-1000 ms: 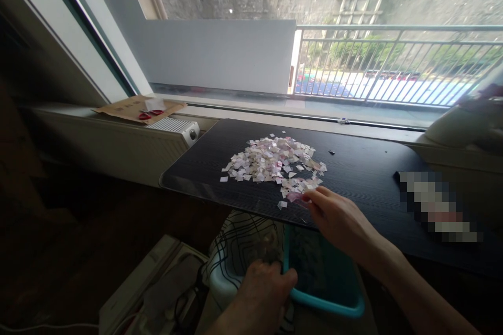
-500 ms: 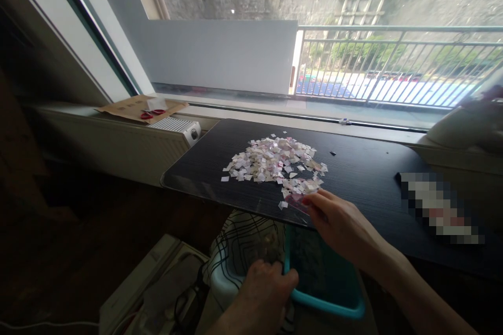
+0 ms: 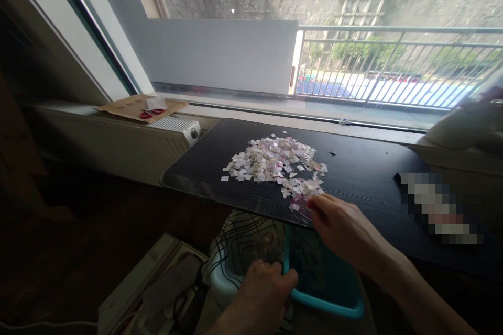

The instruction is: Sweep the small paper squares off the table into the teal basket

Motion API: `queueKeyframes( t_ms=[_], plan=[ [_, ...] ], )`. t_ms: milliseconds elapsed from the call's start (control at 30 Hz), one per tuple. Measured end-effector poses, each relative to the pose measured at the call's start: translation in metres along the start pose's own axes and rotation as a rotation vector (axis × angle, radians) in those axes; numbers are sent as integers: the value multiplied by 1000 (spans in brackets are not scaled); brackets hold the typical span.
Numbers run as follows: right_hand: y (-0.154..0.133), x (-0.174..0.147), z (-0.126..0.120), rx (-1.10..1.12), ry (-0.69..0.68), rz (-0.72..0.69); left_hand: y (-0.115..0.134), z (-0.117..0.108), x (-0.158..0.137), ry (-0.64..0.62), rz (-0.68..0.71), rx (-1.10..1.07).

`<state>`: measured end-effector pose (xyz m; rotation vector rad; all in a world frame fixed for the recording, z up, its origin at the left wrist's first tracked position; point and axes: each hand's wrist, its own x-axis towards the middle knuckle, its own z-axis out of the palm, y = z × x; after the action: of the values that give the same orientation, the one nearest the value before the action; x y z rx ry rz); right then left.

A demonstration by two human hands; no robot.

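Pink film is pinched in my right fingers over the worktop; my left fingers clasp the turquoise bin.

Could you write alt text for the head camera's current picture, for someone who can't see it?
A person's right hand holds a pinkish clear piece beside pale scraps heaped on a black table by a window. Below the table's edge, the left hand is curled at the rim of a turquoise bin. Red-handled scissors lie on brown paper further left.
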<state>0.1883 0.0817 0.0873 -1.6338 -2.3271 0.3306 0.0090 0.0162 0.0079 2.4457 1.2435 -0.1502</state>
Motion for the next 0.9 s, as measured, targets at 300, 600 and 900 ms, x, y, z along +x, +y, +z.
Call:
queueKeyframes(
  t_ms=[300,600,900],
  plan=[
    [9,-6,-3,-65,13,69,1,0,-1,29,2,-3],
    [21,-4,-9,-125,30,140,-1,3,0,19,-2,4],
    [88,4,-17,3,112,255,-1,2,2,-4,-5,22]
  ],
)
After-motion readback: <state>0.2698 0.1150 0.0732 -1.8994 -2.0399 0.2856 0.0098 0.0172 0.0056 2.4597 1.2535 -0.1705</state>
